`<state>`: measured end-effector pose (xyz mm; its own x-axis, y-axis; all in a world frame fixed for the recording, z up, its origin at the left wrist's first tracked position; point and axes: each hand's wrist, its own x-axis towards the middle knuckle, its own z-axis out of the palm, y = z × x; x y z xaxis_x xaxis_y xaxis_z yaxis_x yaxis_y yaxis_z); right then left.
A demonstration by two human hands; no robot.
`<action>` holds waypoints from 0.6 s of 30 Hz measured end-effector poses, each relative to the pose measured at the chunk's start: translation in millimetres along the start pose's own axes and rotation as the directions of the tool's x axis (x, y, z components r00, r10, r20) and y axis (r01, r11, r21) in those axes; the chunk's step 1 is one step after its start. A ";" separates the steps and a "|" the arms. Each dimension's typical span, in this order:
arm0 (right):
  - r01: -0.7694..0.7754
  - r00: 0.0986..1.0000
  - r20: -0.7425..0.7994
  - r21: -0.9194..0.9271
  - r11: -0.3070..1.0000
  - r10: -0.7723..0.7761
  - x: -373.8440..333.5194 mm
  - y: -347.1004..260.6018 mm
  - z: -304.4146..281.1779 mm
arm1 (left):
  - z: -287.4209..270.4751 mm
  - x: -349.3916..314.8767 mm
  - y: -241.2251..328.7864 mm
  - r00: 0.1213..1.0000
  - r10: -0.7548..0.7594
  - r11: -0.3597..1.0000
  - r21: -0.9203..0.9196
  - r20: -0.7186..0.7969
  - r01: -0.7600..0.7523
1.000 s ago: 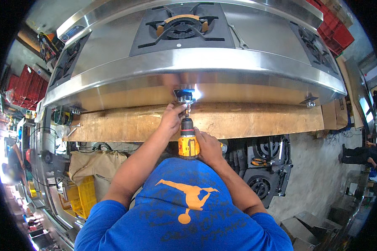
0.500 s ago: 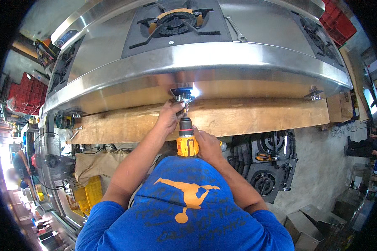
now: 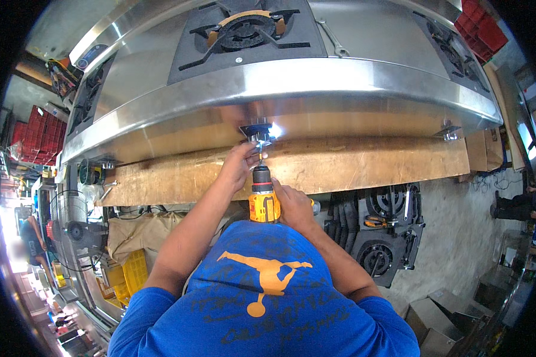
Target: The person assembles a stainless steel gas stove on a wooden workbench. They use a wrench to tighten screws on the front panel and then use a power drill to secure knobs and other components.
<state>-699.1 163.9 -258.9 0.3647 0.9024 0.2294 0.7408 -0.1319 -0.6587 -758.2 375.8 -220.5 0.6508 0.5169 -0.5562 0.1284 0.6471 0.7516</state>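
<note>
My right hand [image 3: 294,205] is wrapped round a yellow and black cordless drill [image 3: 264,205], which points away from me at the front of a stainless steel stove [image 3: 178,122]. A bright light shines by the shiny metal control knob or valve fitting [image 3: 259,138] on that front panel. Just below the fitting, my left hand [image 3: 238,166] has its fingers bent and closed round the tip of the drill's bit [image 3: 260,158]. What the fingertips pinch is too small to make out. The bit reaches up toward the fitting; whether they touch is hidden.
A black burner [image 3: 244,35] and a wrench [image 3: 333,38] lie on top of the stove. A wooden board [image 3: 351,169] runs below its front. Burner plates [image 3: 381,253] stand on the floor at right, and a fan [image 3: 74,229] stands at left. Red crates [image 3: 41,135] sit farther left.
The left fingers have shifted slightly and spread a little at the bit. My right hand still holds the drill in nearly the same place.
</note>
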 end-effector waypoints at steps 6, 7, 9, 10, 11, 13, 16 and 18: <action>-0.022 1.000 0.016 -0.025 0.999 0.022 -3.8 -5.0 -0.1 | -0.4 5.4 2.8 0.996 -0.038 0.997 -0.066 0.080 0.044; -0.026 1.000 0.016 -0.041 0.999 0.027 -3.8 -5.4 0.0 | -0.5 7.0 1.8 0.997 -0.047 0.997 -0.058 0.055 0.050; -0.017 1.000 0.025 -0.065 0.998 0.019 -4.5 -5.6 -0.6 | -2.3 9.4 0.5 0.998 -0.033 0.998 -0.050 0.058 0.036; -0.011 0.999 0.033 -0.076 0.997 0.014 -4.3 -5.4 -0.9 | -3.3 10.6 0.2 0.997 -0.027 0.998 -0.063 0.074 0.032; -0.009 0.999 0.030 -0.078 0.997 0.011 -4.0 -5.2 -1.3 | -4.6 11.2 0.1 0.997 -0.021 0.997 -0.077 0.080 0.027; -0.001 0.999 0.033 -0.080 0.997 0.004 -2.8 -4.7 -2.1 | -7.2 12.5 0.3 0.996 -0.019 0.996 -0.089 0.090 0.027; 0.006 1.000 0.010 -0.041 0.999 -0.006 -1.3 -4.7 -2.3 | -10.1 14.5 -0.6 0.995 -0.024 0.996 -0.085 0.094 0.032; 0.011 1.000 0.009 -0.054 0.999 -0.010 -0.7 -4.1 -3.1 | -10.9 16.9 -2.1 0.997 -0.007 0.996 -0.088 0.082 0.014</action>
<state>-700.7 162.5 -254.1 0.3520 0.9074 0.2297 0.7738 -0.1440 -0.6169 -755.6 389.2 -235.3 0.7094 0.4645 -0.5301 0.0711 0.7011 0.7095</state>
